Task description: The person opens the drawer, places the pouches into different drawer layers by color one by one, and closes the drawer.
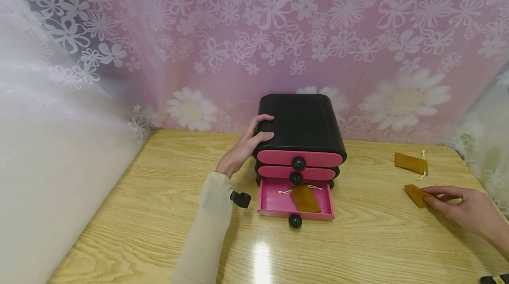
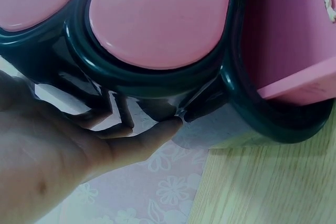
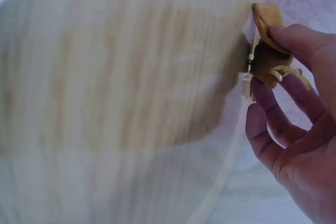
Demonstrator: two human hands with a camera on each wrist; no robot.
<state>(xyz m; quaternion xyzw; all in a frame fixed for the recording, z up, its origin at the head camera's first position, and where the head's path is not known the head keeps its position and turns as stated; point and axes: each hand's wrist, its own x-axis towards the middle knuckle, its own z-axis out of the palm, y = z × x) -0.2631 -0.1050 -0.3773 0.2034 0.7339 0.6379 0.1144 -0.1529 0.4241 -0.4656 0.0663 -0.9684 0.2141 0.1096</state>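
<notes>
A black drawer cabinet point(image 1: 299, 120) with pink drawer fronts and round black knobs stands on the table. My left hand point(image 1: 247, 143) rests against its left side, fingers fairly straight along the upper edge; in the left wrist view the left hand point(image 2: 89, 150) touches the curved black side. The bottom drawer point(image 1: 274, 195) is pulled out, and a mustard-brown drawstring pouch point(image 1: 307, 198) lies inside it. Off to the right, my right hand point(image 1: 463, 206) pinches a second drawstring pouch point(image 1: 415, 195) between thumb and fingers. The right wrist view shows this held pouch point(image 3: 269, 19) with its pale cord dangling.
A third brown pouch point(image 1: 411, 163) lies on the wooden table point(image 1: 159, 213), farther back than my right hand. Behind the cabinet hangs a pink flowered curtain point(image 1: 246, 45). Pale sheeting point(image 1: 51, 156) borders the table on the left.
</notes>
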